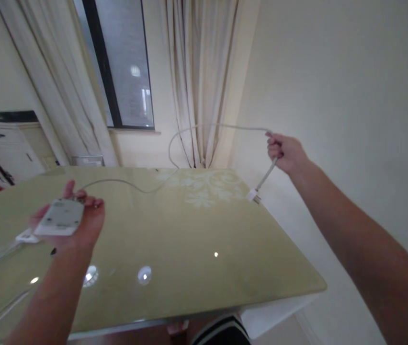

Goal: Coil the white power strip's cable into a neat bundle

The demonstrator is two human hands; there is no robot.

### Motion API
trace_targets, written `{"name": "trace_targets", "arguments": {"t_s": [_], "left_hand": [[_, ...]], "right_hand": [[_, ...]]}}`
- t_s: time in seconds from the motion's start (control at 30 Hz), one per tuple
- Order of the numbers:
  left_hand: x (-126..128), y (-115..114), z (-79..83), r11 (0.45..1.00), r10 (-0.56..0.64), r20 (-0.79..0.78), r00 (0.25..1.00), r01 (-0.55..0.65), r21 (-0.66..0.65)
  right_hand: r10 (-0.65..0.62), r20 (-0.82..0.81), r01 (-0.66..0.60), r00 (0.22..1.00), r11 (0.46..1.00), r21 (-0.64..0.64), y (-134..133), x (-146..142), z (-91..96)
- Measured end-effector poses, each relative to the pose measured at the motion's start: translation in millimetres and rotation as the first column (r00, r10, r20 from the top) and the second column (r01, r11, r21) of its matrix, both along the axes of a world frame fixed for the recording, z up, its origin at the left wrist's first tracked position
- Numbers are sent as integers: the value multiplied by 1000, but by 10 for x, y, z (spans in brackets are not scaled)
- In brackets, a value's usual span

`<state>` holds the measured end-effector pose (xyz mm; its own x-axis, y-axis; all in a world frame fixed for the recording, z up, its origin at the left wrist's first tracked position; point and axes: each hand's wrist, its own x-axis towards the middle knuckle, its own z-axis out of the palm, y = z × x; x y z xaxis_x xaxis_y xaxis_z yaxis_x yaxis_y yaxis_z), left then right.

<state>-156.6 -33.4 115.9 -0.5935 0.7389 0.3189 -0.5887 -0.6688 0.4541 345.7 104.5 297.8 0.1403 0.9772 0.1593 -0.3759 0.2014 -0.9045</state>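
Note:
My left hand (91, 220) holds a small white power strip (60, 218), its flat face turned up toward me above the left side of the table. From its far end runs a pale cord (128, 182), sagging low over the tabletop and then looping up to the right. My right hand (287, 151) is raised at the table's far right and closed around the cord near its end. Below that fist hangs the white plug (253, 195), its metal prongs pointing down and right.
A glossy greenish table (175, 249) with a white floral pattern fills the middle. Another white device (28, 236) with a cable lies at left. More white cable (5, 311) lies nearest me. Beyond stand curtains (204, 72), a window (125, 62) and a white cabinet (10, 148). A wall (347, 86) borders the right.

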Motion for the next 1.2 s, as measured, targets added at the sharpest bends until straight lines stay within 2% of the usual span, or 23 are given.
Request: {"name": "trace_targets", "arguments": {"t_s": [0.07,0.17,0.27,0.33,0.47,0.53,0.63,0.73,0.93,1.03,1.07,1.1,1.13,1.17,1.2], "left_hand": [[274,-12,-274,998,-70,72,995,70,7],[648,-63,-517,977,-187,133,973,198,-73],[996,-125,-644,933,-269,142,953,295,-205],[1201,-143,-742,882,-302,111,947,321,-345],[1484,-115,-992,747,-393,-67,917,275,-605],[1556,-86,-1087,721,-424,-181,887,210,-660],[1596,-34,-1145,718,-419,-310,854,102,-688],[1566,3,-1125,710,-423,-402,812,22,-703],[1329,-26,-1083,731,-534,-596,600,-28,-682],[1176,-35,-1128,714,-557,-594,580,-32,-700],[1126,-36,-1150,713,-557,-595,579,-35,-701],[1077,-36,-1171,718,-552,-607,572,-44,-694],[1029,-35,-1193,729,-545,-632,551,-62,-682],[983,-34,-1214,743,-537,-671,512,-90,-664],[942,-32,-1235,761,-523,-718,458,-129,-636]], "right_hand": [[113,-162,-132,980,985,-112,6,-90,-440],[144,-425,-209,894,972,-110,19,-174,-966],[66,-606,-129,793,990,-61,47,-210,-1336],[-4,-659,-49,752,997,-62,58,-238,-1545],[-55,-659,1,750,997,-83,33,-291,-1939],[-71,-648,16,758,996,-91,7,-290,-2121],[-116,-612,56,783,992,-116,-15,-252,-2375],[-174,-534,99,827,981,-165,-4,-231,-2632],[-298,-216,232,930,930,-285,97,-384,-3101],[-288,-46,266,957,926,-267,123,-487,-3221],[-266,60,272,962,932,-241,117,-516,-3242],[-239,210,281,948,938,-201,102,-544,-3254],[-219,389,294,895,945,-146,79,-571,-3259],[-214,569,311,794,947,-77,47,-598,-3257],[-226,719,323,657,946,3,7,-626,-3249]]}}
